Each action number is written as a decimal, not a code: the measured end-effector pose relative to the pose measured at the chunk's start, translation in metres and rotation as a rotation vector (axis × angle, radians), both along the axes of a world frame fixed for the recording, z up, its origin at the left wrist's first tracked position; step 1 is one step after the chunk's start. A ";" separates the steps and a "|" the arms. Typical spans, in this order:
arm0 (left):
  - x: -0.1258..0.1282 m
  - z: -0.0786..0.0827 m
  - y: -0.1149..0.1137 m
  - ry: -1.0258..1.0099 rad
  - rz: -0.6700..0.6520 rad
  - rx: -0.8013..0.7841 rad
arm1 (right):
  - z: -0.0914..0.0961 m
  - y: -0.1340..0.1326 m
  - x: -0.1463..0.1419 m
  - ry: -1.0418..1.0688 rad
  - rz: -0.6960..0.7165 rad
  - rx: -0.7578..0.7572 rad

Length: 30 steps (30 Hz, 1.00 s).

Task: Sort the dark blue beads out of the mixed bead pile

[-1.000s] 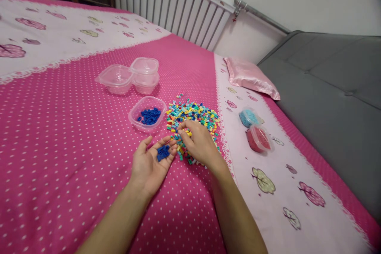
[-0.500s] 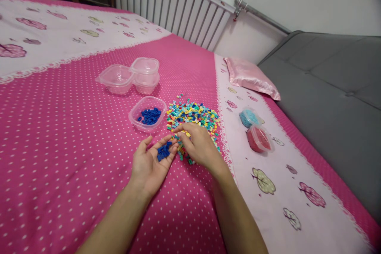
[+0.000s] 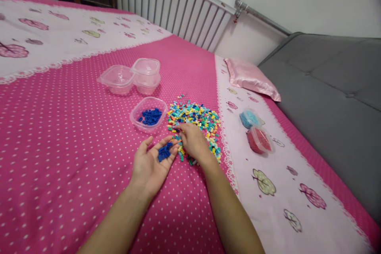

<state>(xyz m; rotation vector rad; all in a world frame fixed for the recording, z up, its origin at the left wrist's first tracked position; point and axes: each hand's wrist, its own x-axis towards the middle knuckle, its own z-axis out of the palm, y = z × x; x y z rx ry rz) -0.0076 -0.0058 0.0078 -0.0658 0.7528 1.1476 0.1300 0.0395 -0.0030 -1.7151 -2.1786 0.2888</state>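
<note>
My left hand lies palm up, fingers stretched out and slightly cupped, with a small heap of dark blue toy bricks resting on it. Over the near left part of a mixed pile of tiny coloured bricks, my right hand pinches with thumb and forefinger; a dark blue brick shows at the fingertips. Beyond my left hand stands an open clear plastic tub, with more dark blue bricks inside.
Farther back are clear tubs, two of them stacked. To the right, one small tub holds light blue pieces and another holds red pieces. A pink pillow lies by the grey headboard. A radiator lines the wall.
My right hand has shifted slightly, from beside my left fingertips to the pile, and its fingertips now pinch a dark blue brick. The left hand stays nearly still with its bricks.
</note>
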 end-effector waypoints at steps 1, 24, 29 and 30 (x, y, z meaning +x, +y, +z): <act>0.000 0.000 0.000 -0.002 0.002 -0.001 | -0.002 0.001 0.000 -0.002 0.024 0.002; 0.000 0.002 0.000 0.010 -0.006 -0.012 | -0.009 0.005 0.005 -0.066 -0.028 0.030; 0.000 0.001 0.000 0.013 -0.008 -0.001 | -0.010 0.005 0.006 -0.079 -0.043 0.049; 0.000 0.001 0.000 0.013 -0.008 0.002 | -0.010 0.005 0.006 -0.080 -0.047 0.054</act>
